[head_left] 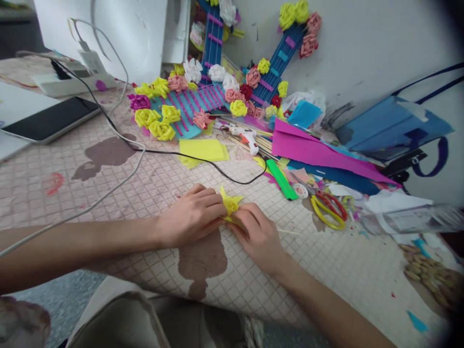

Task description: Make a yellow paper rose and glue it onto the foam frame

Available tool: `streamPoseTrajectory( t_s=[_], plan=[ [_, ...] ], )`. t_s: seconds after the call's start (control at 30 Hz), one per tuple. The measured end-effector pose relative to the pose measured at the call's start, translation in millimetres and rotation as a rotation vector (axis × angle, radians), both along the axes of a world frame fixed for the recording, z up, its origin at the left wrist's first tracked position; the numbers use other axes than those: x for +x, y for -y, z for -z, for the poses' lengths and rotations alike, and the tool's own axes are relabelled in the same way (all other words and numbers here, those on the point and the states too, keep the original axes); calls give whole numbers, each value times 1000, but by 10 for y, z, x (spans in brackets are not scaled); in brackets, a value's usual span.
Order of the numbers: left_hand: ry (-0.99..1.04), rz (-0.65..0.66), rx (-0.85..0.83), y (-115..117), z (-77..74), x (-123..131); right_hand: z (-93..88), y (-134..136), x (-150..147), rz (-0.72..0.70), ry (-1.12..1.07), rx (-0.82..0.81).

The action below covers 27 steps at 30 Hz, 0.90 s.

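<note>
Between my two hands is a yellow paper flower [231, 203] with pointed petals sticking up. My left hand [197, 212] pinches its left side, fingers closed on the paper. From the right, my right hand [257, 229] closes on the flower's base. A thin pale stick [289, 232] pokes out to the right from under my right hand; its other end is hidden. Beyond my hands lies a stack of yellow paper sheets [203, 150]. Near it are a white glue gun [246, 137] and a green cutter [282, 179].
Yellow-and-red-handled scissors [328, 210], a clear bottle [413, 220] and a pile of nuts [431, 275] lie to the right. Blue ladders with paper flowers [188, 108] stand behind. A phone [54, 118], a power strip [74, 79] and cables occupy the left. Magenta paper [322, 152] lies back right.
</note>
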<state>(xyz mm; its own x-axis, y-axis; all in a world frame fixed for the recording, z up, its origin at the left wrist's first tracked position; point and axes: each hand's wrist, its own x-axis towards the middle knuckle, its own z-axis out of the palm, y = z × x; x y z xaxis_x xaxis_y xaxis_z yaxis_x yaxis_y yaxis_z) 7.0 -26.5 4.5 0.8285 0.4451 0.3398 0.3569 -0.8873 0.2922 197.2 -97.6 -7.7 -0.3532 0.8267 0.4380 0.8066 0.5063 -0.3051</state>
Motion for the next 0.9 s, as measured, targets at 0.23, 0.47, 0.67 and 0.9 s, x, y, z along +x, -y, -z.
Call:
streamPoseTrajectory(
  t_s=[0.23, 0.47, 0.67, 0.9],
  plan=[
    [7, -18, 44, 15, -12, -1, -24, -16, -32, 26, 76, 26],
    [-62, -7, 148, 19, -45, -7, -18, -5, -38, 18, 68, 8],
    [-85, -8, 215, 17, -2, -19, 20, -17, -34, 54, 71, 46],
    [-51, -47, 213, 37, -8, 21, 4, -9, -54, 61, 121, 28]
  ],
)
